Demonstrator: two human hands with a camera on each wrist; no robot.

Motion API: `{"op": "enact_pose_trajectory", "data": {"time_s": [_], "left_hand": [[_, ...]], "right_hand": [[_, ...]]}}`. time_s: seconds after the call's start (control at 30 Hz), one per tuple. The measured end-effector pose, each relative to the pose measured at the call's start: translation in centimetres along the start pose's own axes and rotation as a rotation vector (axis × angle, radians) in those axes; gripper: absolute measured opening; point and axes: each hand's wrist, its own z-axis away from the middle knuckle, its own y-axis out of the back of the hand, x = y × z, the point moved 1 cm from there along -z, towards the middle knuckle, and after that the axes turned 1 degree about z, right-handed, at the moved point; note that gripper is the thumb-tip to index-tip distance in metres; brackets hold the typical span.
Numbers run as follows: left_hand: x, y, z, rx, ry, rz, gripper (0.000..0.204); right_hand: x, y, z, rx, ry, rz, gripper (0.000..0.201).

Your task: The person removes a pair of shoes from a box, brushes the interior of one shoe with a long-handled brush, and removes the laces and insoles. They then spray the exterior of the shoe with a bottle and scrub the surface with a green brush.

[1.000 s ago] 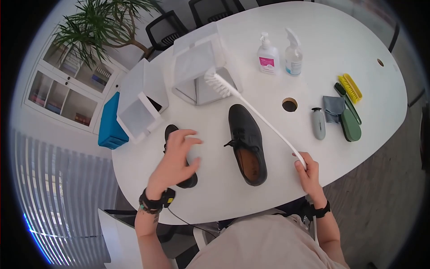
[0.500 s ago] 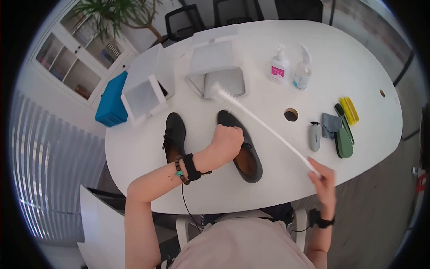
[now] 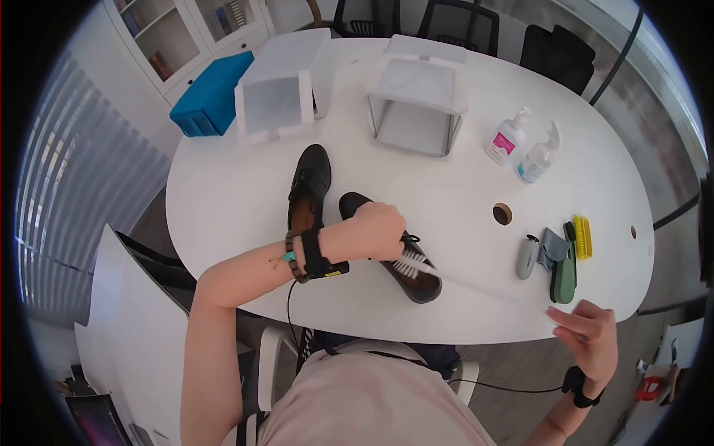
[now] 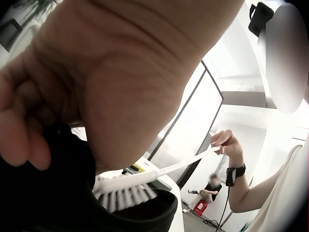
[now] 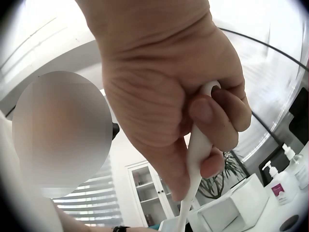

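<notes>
My left hand (image 3: 375, 230) grips the middle of a black lace-up shoe (image 3: 425, 291), covering much of its upper and laces. With my right hand (image 3: 591, 342), out past the table's front edge, I hold a long white brush by its handle end; thumb and fingers wrap the handle (image 5: 195, 154) in the right wrist view. The bristled brush head (image 3: 410, 262) reaches into the shoe's opening. In the left wrist view its white bristles (image 4: 130, 195) point down inside the collar. The other black shoe (image 3: 314, 169) lies left, partly behind my left wrist.
Two clear plastic boxes (image 3: 297, 82) (image 3: 424, 85) and a blue case (image 3: 212, 97) stand at the back. Pump bottle (image 3: 507, 136) and spray bottle (image 3: 537, 160) are behind a table hole (image 3: 503, 214). Right lie a grey bottle (image 3: 527, 259), grey cloth (image 3: 552, 249), green brush (image 3: 564, 279) and yellow brush (image 3: 583, 236).
My left hand has gone from above the left shoe to the right shoe and grips it. The brush head has come down from above the table into that shoe, as my right hand moved outward right.
</notes>
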Motion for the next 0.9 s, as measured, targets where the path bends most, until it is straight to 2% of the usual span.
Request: {"op": "enact_pose_trajectory", "data": {"time_s": [0.1, 0.23, 0.27, 0.3, 0.37, 0.4, 0.43, 0.5, 0.57, 0.6, 0.67, 0.7, 0.73, 0.77, 0.8, 0.9], "left_hand": [[0.1, 0.0, -0.3, 0.062, 0.019, 0.036, 0.043], [0.7, 1.8, -0.3, 0.093, 0.043, 0.143, 0.049], [0.7, 3.1, -0.1, -0.090, 0.072, 0.146, 0.061], [-0.1, 3.0, 0.2, -0.084, 0.073, 0.149, 0.061], [-2.5, 2.1, 1.4, 0.133, -0.211, 0.035, 0.082], [-3.7, 1.2, 1.3, 0.051, -0.200, -0.098, 0.110], [-4.5, 0.3, 1.2, 0.057, -0.190, -0.089, 0.110], [-5.5, -1.9, 1.2, -0.035, -0.119, -0.026, 0.115], [-5.6, -3.6, 1.2, 0.027, -0.109, -0.013, 0.113], [-5.8, -4.2, 1.0, 0.081, -0.106, -0.012, 0.113], [-6.1, -4.1, 1.0, 0.075, -0.124, 0.077, 0.110], [-6.4, -4.1, 1.0, 0.062, -0.145, 0.155, 0.108], [-7.3, -4.7, 0.7, 0.064, -0.142, 0.160, 0.108], [-8.4, -5.3, 0.2, 0.099, -0.228, 0.177, 0.109], [-9.2, -6.1, -0.2, 0.137, -0.314, 0.196, 0.110], [-8.9, -7.2, -0.1, 0.224, -0.302, 0.152, 0.112]], "right_hand": [[-1.8, -2.1, -2.3, -0.020, 0.086, 0.115, 0.042], [-2.5, -6.4, -5.4, 0.014, 0.186, 0.045, 0.038], [-2.3, -7.6, -6.1, 0.002, 0.191, 0.035, 0.038], [-1.7, -8.2, -6.4, 0.001, 0.195, 0.040, 0.038], [0.1, -8.4, -7.2, -0.029, 0.196, -0.078, 0.038], [0.4, -7.4, -7.4, -0.035, 0.208, -0.073, 0.038], [0.7, -5.9, -7.4, -0.083, 0.157, -0.073, 0.037], [3.0, -4.2, -7.6, -0.146, 0.081, -0.105, 0.037], [4.5, -3.5, -8.6, -0.205, 0.013, -0.163, 0.039], [4.7, -4.4, -9.1, -0.213, 0.019, -0.154, 0.039], [2.7, -7.6, -10.7, -0.141, 0.075, -0.126, 0.038], [1.4, -9.4, -11.3, -0.117, 0.179, -0.127, 0.037], [0.7, -10.3, -11.4, -0.134, 0.186, -0.147, 0.037], [0.3, -10.7, -11.5, -0.151, 0.193, -0.167, 0.038], [0.9, -10.0, -11.6, -0.158, 0.198, -0.165, 0.038], [3.0, -7.1, -11.0, -0.234, 0.099, -0.182, 0.039]]}}
